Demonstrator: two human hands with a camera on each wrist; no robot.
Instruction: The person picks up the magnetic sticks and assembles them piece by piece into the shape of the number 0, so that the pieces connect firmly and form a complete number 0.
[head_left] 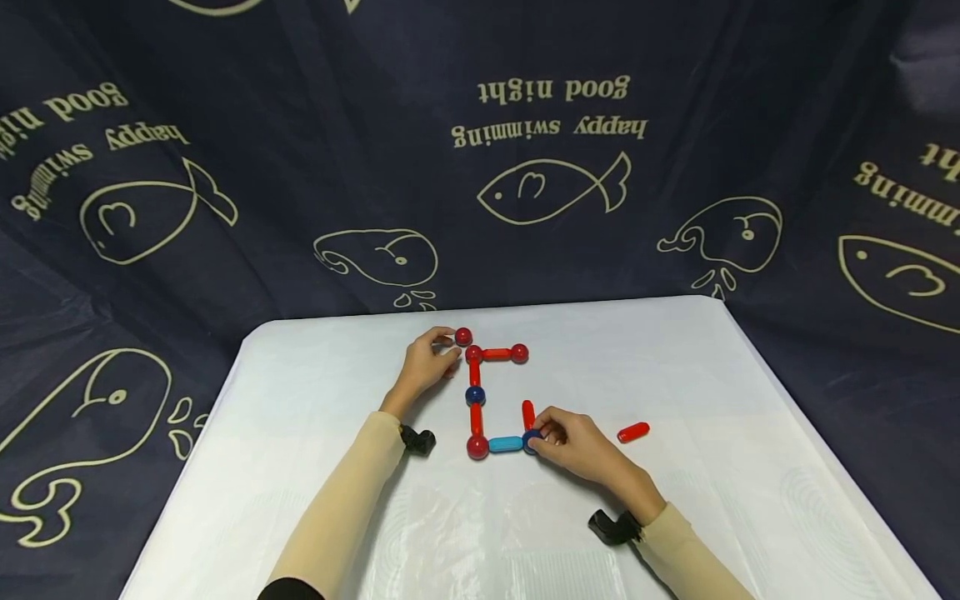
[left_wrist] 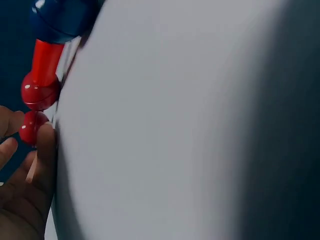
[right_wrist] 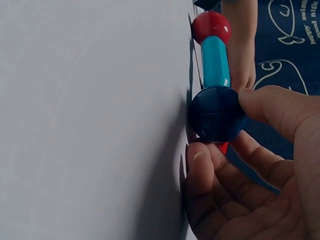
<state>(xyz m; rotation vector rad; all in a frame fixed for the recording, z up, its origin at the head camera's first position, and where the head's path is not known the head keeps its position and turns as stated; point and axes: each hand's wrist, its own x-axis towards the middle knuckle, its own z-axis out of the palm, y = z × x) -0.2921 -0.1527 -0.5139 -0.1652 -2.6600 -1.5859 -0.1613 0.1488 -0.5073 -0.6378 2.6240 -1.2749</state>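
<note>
My left hand (head_left: 426, 367) pinches a loose-looking red ball (head_left: 463, 337) at the far end of a ball-and-rod shape. In the left wrist view, that red ball (left_wrist: 32, 127) meets the corner ball (left_wrist: 40, 92). My right hand (head_left: 581, 446) grips a dark blue ball (right_wrist: 218, 114) between thumb and fingers. From this ball a light blue rod (head_left: 506, 444) runs left to a red ball (head_left: 477, 447), and a red rod (head_left: 528, 413) points away from me. Red rods and a dark blue ball (head_left: 476, 395) form the left side; a red rod (head_left: 497, 354) and end ball (head_left: 519, 353) form the top.
A single red rod (head_left: 633, 432) lies to the right of my right hand on the white table (head_left: 300, 517). Behind the table hangs a dark cloth (head_left: 555, 267) with fish and whale drawings. Each wrist wears a black strap piece (head_left: 615, 527).
</note>
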